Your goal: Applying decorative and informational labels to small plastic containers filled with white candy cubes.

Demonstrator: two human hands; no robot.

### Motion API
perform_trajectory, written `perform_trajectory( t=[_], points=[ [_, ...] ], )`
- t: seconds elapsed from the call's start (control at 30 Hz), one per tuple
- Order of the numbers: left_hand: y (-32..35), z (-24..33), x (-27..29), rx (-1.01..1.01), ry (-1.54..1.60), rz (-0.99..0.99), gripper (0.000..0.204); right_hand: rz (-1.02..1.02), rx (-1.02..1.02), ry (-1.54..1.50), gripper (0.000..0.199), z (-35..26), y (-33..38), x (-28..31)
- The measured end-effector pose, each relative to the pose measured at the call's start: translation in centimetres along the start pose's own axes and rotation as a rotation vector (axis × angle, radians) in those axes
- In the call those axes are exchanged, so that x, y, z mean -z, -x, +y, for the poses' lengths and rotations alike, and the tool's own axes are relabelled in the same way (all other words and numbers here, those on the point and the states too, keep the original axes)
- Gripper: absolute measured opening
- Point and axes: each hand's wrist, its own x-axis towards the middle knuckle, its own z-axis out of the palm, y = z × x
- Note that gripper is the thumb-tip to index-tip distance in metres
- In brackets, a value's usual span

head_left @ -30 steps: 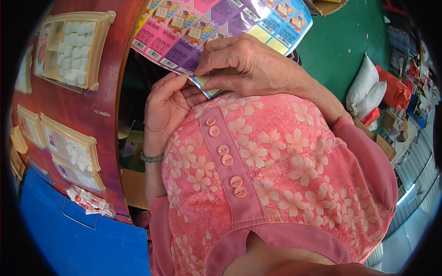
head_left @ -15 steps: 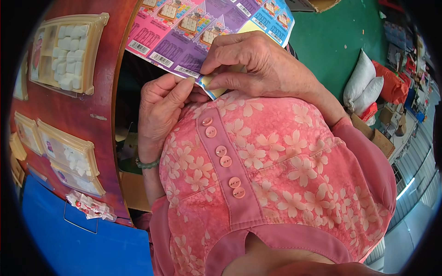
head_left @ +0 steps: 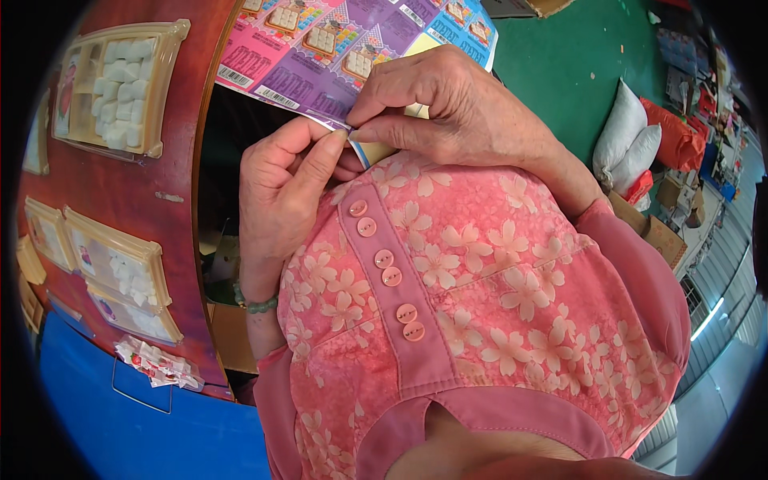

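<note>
A glossy reddish-brown wooden surface (head_left: 182,232) stands to the left of a broad, multicoloured printed paper sheet (head_left: 352,36), whose pink, purple and blue panels run out past the upper edge of view, so its long axis cannot be told. From both grips the sheet spreads up and away; only its lower corner, slanting down to the right, lies between them, about equally near each. The bare right hand (head_left: 448,108) reaches over the sheet from its right, thumb and forefinger pinching that corner. The bare left hand (head_left: 284,180) is at the sheet's lower edge, thumb pressed on the paper, its other fingers curled and partly hidden.

Left of the sheet, a cream, rectangular plastic tray (head_left: 167,80) holds rounded white blocks in one section. Below-left of the sheet, a second cream tray (head_left: 163,272) also holds white pieces. Nearer the person than the sheet is a small heap of red-and-white wrapped pieces (head_left: 160,364).
</note>
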Motion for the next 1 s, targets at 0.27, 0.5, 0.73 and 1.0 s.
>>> perform_trajectory(
  t=[0.27,0.5,0.73,1.0],
  points=[
    [0.3,0.4,-0.8,-0.13,-0.259,0.054,0.016,-0.017,-0.121,-0.088,0.011,-0.4,0.4,0.0],
    [0.4,0.6,-1.3,-0.172,-0.365,0.078,0.013,-0.085,-0.143,-0.092,0.011,-0.2,0.4,0.3],
    [0.4,0.6,-1.5,-0.214,-0.444,0.094,0.01,-0.129,-0.065,-0.092,0.011,0.1,-0.1,1.0],
    [-0.2,0.7,-1.5,-0.246,-0.513,0.041,0.009,-0.182,-0.129,-0.196,0.011,0.8,-0.4,1.7]
  ],
)
